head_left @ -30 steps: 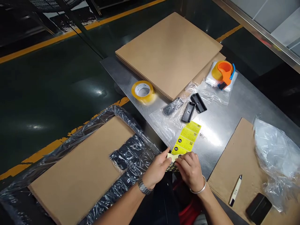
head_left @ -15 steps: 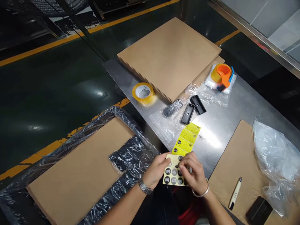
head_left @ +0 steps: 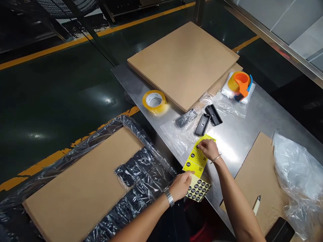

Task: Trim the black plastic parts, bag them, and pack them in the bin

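My left hand pinches a pale yellow sheet of round black date stickers at the table's near edge. My right hand reaches forward, its fingertips pressed on a strip of bright yellow labels lying on the steel table; a small black sticker shows under its fingertip. Just beyond the strip lie two open black plastic cases and a bagged black part on clear plastic bags.
A stack of brown cardboard sheets fills the far table. A yellow tape roll and an orange tape dispenser stand near it. Right: cardboard, a marker, crumpled plastic. Left: a plastic-lined box with cardboard and bagged black parts.
My right hand left the sticker sheet and moved forward onto the yellow label strip. My left hand kept the sheet and lowered it slightly to the right.
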{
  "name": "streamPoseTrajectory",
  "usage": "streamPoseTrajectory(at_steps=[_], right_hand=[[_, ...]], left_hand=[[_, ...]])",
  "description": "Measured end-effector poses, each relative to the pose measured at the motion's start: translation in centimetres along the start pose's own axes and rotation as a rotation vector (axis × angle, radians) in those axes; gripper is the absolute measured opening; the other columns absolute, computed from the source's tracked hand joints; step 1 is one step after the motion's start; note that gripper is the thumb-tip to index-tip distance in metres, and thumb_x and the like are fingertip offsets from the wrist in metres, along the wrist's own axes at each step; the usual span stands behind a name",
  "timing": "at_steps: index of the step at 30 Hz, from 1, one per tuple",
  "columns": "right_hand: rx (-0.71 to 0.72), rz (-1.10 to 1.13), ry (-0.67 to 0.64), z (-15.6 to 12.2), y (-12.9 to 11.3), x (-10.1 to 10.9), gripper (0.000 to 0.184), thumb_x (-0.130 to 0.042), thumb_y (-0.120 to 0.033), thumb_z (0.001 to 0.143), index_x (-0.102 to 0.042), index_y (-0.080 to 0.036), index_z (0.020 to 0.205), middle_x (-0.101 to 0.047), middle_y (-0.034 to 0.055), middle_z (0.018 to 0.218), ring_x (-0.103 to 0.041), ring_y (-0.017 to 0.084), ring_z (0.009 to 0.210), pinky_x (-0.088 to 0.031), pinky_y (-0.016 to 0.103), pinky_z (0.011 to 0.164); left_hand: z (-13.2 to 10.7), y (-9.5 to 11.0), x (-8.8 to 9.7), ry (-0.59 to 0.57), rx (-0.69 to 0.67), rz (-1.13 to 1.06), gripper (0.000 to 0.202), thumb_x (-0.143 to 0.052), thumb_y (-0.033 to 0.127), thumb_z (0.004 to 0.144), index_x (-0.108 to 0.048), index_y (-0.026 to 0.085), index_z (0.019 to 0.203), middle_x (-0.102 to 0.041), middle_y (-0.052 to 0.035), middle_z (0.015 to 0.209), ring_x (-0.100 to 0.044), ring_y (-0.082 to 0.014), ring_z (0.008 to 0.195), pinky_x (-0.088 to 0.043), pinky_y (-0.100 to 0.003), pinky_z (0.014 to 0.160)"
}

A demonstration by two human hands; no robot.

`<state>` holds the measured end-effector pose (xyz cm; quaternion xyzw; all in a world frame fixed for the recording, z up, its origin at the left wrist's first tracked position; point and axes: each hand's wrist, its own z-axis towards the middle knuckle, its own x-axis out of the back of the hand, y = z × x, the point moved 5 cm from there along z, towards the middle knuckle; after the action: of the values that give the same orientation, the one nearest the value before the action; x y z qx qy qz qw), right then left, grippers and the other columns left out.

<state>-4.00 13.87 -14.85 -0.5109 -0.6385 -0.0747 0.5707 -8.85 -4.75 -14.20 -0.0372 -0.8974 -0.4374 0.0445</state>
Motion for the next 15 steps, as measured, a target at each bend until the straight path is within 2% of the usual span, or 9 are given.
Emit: streamPoseTrajectory(at_steps=[6, 11, 15], right_hand=[[0.003, -0.108, -0.027, 0.16, -0.40, -0.30, 0.012, -0.053, -0.026, 0.076, -0.062, -0.019, 0.072, -0.063, 0.0029, 0.076, -0.047, 0.018, 0.076, -0.027, 0.026, 0.069], [-0.015, -0.171, -0.044, 0.31, -0.43, -0.49, 0.012, -0.053, -0.026, 0.077, -0.063, -0.020, 0.074, -0.063, 0.0027, 0.077, -0.047, 0.018, 0.078, -0.026, 0.027, 0.069], [-0.046, -0.224, -0.039, 0.16, -0.74, -0.55, 0.012, -0.052, -0.028, 0.078, -0.062, -0.021, 0.075, -0.063, 0.0037, 0.080, -0.047, 0.020, 0.082, -0.026, 0.028, 0.068]], left_hand=[[0.22, 0.14, 0.11, -0.016, -0.008, 0.067, 0.036, -0.033, 0.028, 0.082, -0.061, 0.015, 0.100, -0.060, -0.0080, 0.113, -0.056, -0.0192, 0.093, -0.039, -0.028, 0.080], [0.40, 0.30, 0.11, -0.031, -0.003, 0.095, 0.033, -0.032, 0.027, 0.082, -0.062, 0.016, 0.090, -0.058, -0.0069, 0.116, -0.057, -0.0183, 0.091, -0.040, -0.027, 0.077], [0.39, 0.33, 0.10, -0.033, 0.007, 0.089, 0.031, -0.033, 0.026, 0.081, -0.062, 0.017, 0.090, -0.059, -0.0060, 0.115, -0.056, -0.0180, 0.094, -0.038, -0.026, 0.079]])
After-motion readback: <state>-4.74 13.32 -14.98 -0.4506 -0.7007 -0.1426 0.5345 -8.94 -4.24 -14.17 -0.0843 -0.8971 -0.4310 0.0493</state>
